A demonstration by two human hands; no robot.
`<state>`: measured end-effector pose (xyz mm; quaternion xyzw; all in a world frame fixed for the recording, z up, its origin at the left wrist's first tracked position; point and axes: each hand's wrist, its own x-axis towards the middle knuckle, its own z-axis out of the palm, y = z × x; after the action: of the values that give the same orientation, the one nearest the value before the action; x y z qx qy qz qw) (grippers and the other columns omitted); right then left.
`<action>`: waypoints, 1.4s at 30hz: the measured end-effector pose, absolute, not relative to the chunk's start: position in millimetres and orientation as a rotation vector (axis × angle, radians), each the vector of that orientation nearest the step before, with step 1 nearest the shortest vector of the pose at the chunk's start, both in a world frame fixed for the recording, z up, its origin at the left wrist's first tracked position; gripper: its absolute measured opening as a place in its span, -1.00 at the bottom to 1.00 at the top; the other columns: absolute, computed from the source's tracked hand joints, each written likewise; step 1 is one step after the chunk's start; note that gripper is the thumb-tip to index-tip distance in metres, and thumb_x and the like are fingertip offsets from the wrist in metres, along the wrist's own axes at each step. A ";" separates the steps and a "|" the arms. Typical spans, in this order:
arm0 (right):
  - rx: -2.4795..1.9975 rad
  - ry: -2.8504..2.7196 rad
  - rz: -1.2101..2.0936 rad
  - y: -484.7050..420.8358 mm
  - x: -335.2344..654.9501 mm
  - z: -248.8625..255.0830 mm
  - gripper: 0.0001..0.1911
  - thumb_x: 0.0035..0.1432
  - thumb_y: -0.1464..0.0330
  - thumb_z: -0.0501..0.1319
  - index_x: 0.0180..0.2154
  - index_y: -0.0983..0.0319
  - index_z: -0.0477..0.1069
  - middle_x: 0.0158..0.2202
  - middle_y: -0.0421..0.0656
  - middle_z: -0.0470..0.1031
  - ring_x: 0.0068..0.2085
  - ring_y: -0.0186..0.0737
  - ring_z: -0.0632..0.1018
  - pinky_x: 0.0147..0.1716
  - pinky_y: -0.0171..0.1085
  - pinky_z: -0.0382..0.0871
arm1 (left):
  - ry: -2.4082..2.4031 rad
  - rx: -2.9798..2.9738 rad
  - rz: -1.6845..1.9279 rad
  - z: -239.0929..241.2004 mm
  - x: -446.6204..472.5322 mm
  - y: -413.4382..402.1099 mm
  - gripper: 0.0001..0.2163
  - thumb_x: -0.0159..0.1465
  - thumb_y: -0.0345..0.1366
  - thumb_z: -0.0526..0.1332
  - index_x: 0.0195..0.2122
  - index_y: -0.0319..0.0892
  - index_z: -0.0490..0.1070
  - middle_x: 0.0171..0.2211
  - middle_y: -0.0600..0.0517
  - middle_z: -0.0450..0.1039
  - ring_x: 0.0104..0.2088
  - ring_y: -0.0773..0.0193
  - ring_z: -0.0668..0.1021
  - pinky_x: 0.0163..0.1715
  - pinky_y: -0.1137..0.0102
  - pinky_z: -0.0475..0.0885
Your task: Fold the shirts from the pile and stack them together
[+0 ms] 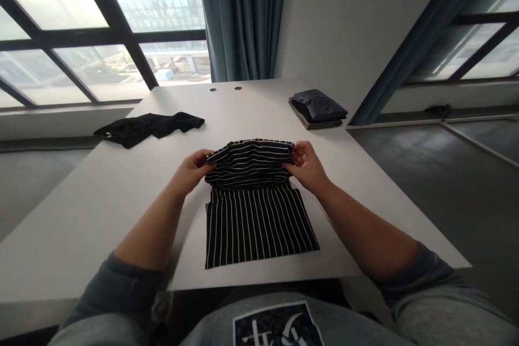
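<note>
A black garment with white stripes (259, 224) lies on the white table in front of me, its near part flat with the stripes running toward me. Its far part is gathered and lifted, with the stripes running crosswise there. My left hand (192, 172) pinches the left corner of this raised part between thumb and fingers. At the opposite corner, my right hand (306, 166) grips the cloth the same way. The fabric spans between both hands. What kind of garment it is, I cannot tell.
On the white table (121, 211), a crumpled black garment (150, 126) lies at the far left. A stack of folded dark clothes (318, 108) sits at the far right. Two cable holes show near the back edge. Windows and a blue curtain (243, 16) stand behind.
</note>
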<state>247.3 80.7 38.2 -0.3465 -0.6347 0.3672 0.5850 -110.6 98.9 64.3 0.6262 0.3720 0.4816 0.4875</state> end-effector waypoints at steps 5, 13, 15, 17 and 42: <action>-0.881 -1.608 0.822 41.7 258.0 62.0 -0.57 0.12 0.36 0.42 0.03 0.10 0.43 -0.19 -0.19 0.53 -0.18 -0.25 0.56 -0.15 -0.25 0.48 | 0.775 1.714 1.159 74.0 -119.9 60.4 -0.76 0.20 -0.13 0.49 -0.27 -0.15 0.55 -0.18 -0.04 0.56 -0.16 0.22 0.57 -0.13 0.34 0.50; -0.795 -2.096 0.653 -24.0 285.9 59.9 -0.84 0.25 0.46 0.30 -0.16 0.14 0.61 -0.13 -0.09 0.54 -0.10 -0.18 0.58 -0.06 -0.18 0.51 | 0.693 2.107 0.791 74.6 -135.1 -14.1 -0.94 0.37 -0.38 0.28 -0.19 -0.13 0.55 -0.01 -0.10 0.52 0.01 0.17 0.56 0.07 0.24 0.46; -0.793 -2.207 0.627 -36.8 289.0 46.3 -0.76 0.27 0.51 0.22 -0.16 0.14 0.62 -0.11 -0.08 0.56 -0.08 -0.19 0.59 -0.04 -0.17 0.53 | 0.752 2.177 0.703 65.0 -136.3 -29.0 -0.85 0.35 -0.48 0.21 -0.20 -0.12 0.55 0.01 -0.07 0.51 0.03 0.19 0.56 0.09 0.25 0.46; -0.808 -2.293 0.578 -47.1 291.0 31.7 -0.66 0.26 0.56 0.14 -0.15 0.14 0.63 -0.10 -0.08 0.57 -0.05 -0.19 0.60 -0.01 -0.15 0.55 | 0.823 2.241 0.630 54.4 -136.1 -40.7 -0.76 0.29 -0.56 0.15 -0.23 -0.11 0.55 0.02 -0.04 0.51 0.04 0.21 0.55 0.10 0.25 0.46; -1.519 -2.464 0.154 -74.1 212.6 -4.9 -0.27 0.41 0.14 0.11 0.44 0.40 0.15 0.51 0.13 -0.01 0.51 0.12 0.09 0.48 0.16 -0.01 | 1.307 2.741 0.313 5.0 -21.3 -77.0 -0.42 0.45 -0.02 0.15 0.47 0.05 0.16 0.52 -0.04 0.02 0.51 -0.11 0.08 0.44 -0.16 0.02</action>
<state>212.6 -74.1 -4.9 -0.5203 -0.8438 0.0528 0.1209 -21.3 -77.0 5.0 0.8969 0.4278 0.1024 0.0444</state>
